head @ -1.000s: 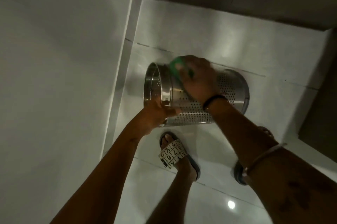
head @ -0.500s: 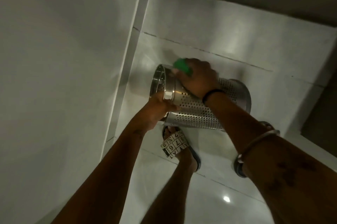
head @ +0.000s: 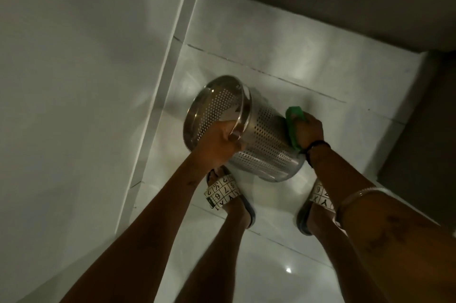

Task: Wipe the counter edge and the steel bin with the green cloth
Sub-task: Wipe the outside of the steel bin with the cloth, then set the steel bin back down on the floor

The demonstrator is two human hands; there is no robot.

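Hands work apart: left hand [head: 220, 143] grips the steel bin [head: 259, 140] rim, right hand [head: 311, 131] presses green cloth [head: 293, 127] against its wall.

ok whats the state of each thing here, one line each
bin: tipped on its side, held off the floor, open mouth toward the camera, nothing seen inside
cloth: bunched, pressed against the bin's perforated side
left hand: shut on the bin's rim
right hand: shut on the cloth
floor: glossy, light reflecting off it
slippers: on both feet, flat on the floor
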